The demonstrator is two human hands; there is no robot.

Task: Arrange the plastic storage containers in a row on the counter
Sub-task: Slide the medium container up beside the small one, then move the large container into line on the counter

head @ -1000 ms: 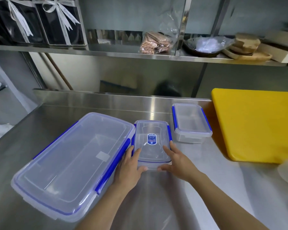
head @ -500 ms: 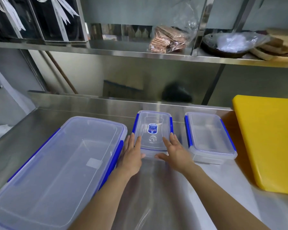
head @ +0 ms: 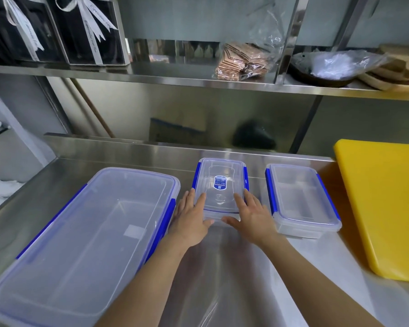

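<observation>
Three clear plastic containers with blue clips stand on the steel counter [head: 222, 267]. The large container [head: 85, 234] fills the left side. A small container with a blue label [head: 221, 185] sits in the middle near the back ledge. My left hand [head: 191, 220] grips its near left corner and my right hand [head: 250, 218] grips its near right corner, thumbs against the front wall. A medium container [head: 300, 197] rests to the right, apart from my hands.
A thick yellow cutting board [head: 383, 208] lies at the right. The raised back ledge [head: 151, 147] runs behind the containers. A shelf [head: 175, 81] above holds ribboned black boxes, a bag of brown wafers, a wrapped dark bowl and wooden boards.
Both hands have pushed the small labelled container away from me toward the back ledge, roughly level with the medium one. The camera view has shifted left and forward.
</observation>
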